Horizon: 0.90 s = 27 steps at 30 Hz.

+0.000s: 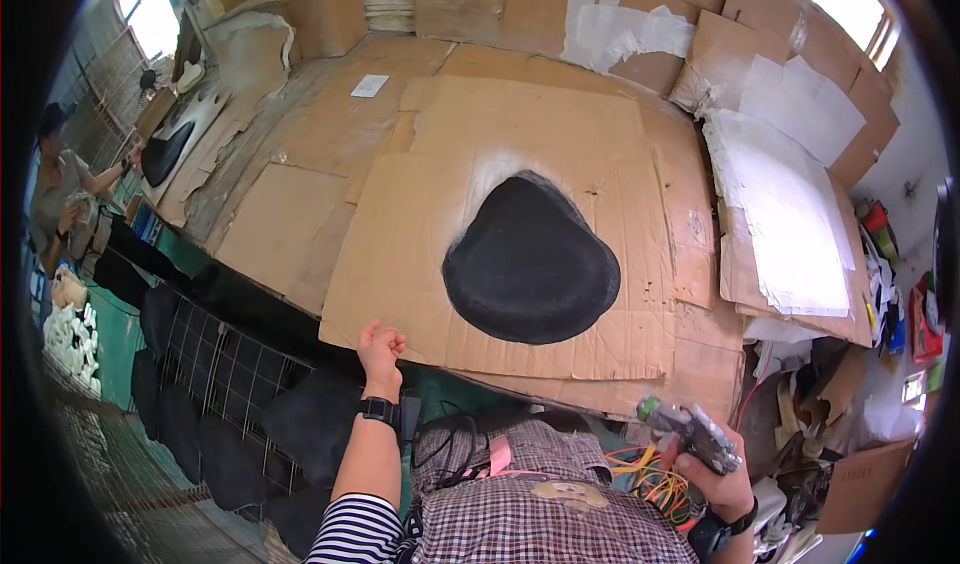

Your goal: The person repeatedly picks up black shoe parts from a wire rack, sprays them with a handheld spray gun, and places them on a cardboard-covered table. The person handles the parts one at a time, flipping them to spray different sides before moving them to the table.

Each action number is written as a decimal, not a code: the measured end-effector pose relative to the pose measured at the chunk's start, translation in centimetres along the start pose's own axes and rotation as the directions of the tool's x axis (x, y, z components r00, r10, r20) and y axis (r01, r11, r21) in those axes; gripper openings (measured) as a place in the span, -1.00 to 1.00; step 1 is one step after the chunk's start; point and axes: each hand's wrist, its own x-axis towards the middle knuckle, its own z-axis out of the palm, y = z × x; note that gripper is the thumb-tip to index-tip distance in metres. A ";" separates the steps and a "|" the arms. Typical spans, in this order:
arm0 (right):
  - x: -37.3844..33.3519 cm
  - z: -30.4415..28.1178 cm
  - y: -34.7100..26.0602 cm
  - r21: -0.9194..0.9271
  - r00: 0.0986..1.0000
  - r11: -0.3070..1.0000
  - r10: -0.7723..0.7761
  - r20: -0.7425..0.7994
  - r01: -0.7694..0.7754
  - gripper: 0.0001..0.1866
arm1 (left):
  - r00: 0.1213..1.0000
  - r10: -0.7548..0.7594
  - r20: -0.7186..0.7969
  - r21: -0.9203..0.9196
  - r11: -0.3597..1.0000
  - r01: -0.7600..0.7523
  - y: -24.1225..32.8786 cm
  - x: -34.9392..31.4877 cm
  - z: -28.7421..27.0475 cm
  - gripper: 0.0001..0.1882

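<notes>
A black, rounded triangular pad (535,264) lies on a large flat cardboard sheet (400,234) in front of me. Its surface looks matt, and a faint dark haze marks the cardboard around its upper edge. In my right hand (715,479), at the lower right, is a spray gun (700,436) with a metal body and a greenish nozzle end pointing left. My left hand (380,349) hovers by the sheet's near left edge, fingers curled in and nothing visible in them. The pad is apart from both hands.
Tall cardboard panels (460,4) wall the back. White-papered cardboard (780,214) stands at right. Below left, a wire rack (215,349) carries several black pads. Another person (65,184) works at far left beside a black pad (167,154). Coloured cords (655,484) hang by my apron.
</notes>
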 end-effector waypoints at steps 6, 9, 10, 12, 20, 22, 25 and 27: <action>2.0 0.6 -1.0 -0.012 0.960 0.988 -0.153 -0.235 0.155 -0.43 | 1.000 -0.010 -0.009 0.050 0.999 0.011 -0.4 0.1 -1.9 -0.54; 0.9 -1.2 -0.5 -0.086 0.932 0.985 -0.170 -0.321 0.150 -0.41 | 1.000 -0.009 -0.008 0.034 0.999 0.010 -0.8 0.6 -3.0 -0.54; 0.3 -1.6 -0.4 -0.108 0.923 0.984 -0.171 -0.344 0.142 -0.40 | 1.000 -0.010 -0.014 0.027 1.000 0.011 -0.9 0.7 -3.2 -0.54; -0.9 -2.2 -0.3 -0.124 0.913 0.983 -0.172 -0.371 0.135 -0.39 | 0.999 -0.017 -0.030 0.031 0.999 0.018 -1.1 0.8 -3.3 -0.55; -1.2 -0.8 -0.8 -0.053 0.999 0.999 0.011 -0.034 -0.012 -0.45 | 0.999 -0.041 0.012 0.146 0.989 0.039 -3.1 1.0 -0.5 -0.54; 0.6 0.2 -0.9 -0.025 1.000 1.000 -0.014 -0.012 0.014 -0.46 | 0.997 -0.060 0.041 0.179 0.983 0.052 -3.8 0.6 0.5 -0.54; 3.1 1.8 -1.2 0.030 0.978 0.991 -0.122 -0.170 0.129 -0.46 | 0.992 -0.086 0.097 0.226 0.972 0.062 -4.8 -0.2 1.8 -0.54; 3.9 1.4 -1.4 -0.018 0.963 0.986 -0.168 -0.210 0.168 -0.48 | 0.987 -0.104 0.126 0.237 0.969 0.072 -5.4 -0.9 2.4 -0.55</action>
